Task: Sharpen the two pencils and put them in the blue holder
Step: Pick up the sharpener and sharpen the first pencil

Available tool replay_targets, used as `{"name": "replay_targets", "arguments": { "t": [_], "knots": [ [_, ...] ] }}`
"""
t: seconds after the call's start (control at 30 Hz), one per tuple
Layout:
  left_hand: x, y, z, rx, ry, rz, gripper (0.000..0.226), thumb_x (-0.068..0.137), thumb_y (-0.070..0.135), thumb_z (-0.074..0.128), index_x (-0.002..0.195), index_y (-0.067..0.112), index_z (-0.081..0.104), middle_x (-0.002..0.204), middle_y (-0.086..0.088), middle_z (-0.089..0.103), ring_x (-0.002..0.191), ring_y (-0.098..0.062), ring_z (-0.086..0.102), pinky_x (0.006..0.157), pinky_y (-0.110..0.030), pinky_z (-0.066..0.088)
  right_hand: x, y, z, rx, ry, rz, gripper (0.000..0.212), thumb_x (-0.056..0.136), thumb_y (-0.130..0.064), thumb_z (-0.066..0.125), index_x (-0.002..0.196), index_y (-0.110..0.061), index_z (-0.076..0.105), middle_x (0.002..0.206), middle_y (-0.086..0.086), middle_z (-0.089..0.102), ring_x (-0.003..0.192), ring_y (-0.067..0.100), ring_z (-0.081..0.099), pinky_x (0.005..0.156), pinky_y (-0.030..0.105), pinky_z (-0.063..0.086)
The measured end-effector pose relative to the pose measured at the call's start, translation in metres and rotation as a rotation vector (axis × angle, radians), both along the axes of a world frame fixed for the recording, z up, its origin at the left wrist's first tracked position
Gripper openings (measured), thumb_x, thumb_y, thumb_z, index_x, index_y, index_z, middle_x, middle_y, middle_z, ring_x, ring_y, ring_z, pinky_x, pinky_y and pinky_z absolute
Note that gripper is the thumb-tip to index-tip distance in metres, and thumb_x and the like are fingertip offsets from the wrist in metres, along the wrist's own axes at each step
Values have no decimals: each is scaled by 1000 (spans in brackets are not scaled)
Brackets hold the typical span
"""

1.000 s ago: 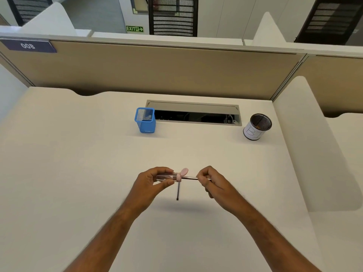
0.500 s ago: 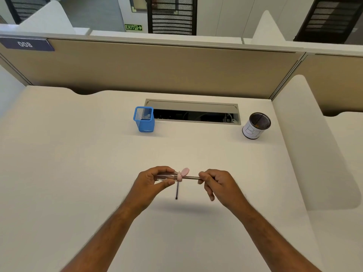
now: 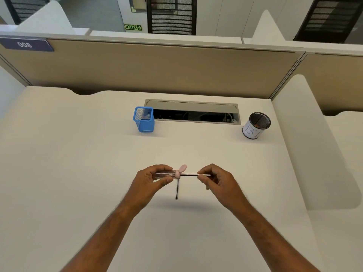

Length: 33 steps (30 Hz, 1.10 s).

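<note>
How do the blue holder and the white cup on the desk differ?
The blue holder is square with blue mesh walls; the white cup is round, with a white wrap bearing dark marks. The blue holder stands left of the desk's cable slot, the white cup right of it. Both stand upright, open at the top, on the far side of the desk.

The holder (image 3: 144,119) stands on the desk (image 3: 68,163) at the left end of the cable slot (image 3: 193,114); the round cup (image 3: 256,125) stands right of the slot. Nearer the person, above the desk, the left hand (image 3: 151,178) grips the sharpener (image 3: 169,174), with a pencil (image 3: 189,175) running right from it into the right hand (image 3: 218,179). A second pencil (image 3: 177,188) lies on the desk between the hands.
</note>
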<state>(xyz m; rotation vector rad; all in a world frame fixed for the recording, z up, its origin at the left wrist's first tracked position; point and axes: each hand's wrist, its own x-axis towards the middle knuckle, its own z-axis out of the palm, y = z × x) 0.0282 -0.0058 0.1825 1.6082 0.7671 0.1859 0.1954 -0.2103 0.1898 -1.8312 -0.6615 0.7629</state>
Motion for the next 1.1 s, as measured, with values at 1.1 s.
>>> {"name": "replay_targets", "arguments": {
  "t": [1.1],
  "knots": [
    [0, 3, 2, 44, 14, -13, 26, 91, 16, 86, 109, 34, 80, 111, 13, 85, 112, -10, 79, 113, -47, 57, 0, -3, -2, 0, -81, 12, 13, 103, -14, 66, 95, -21, 74, 73, 2, 71, 63, 16, 68, 67, 20, 50]
  ]
}}
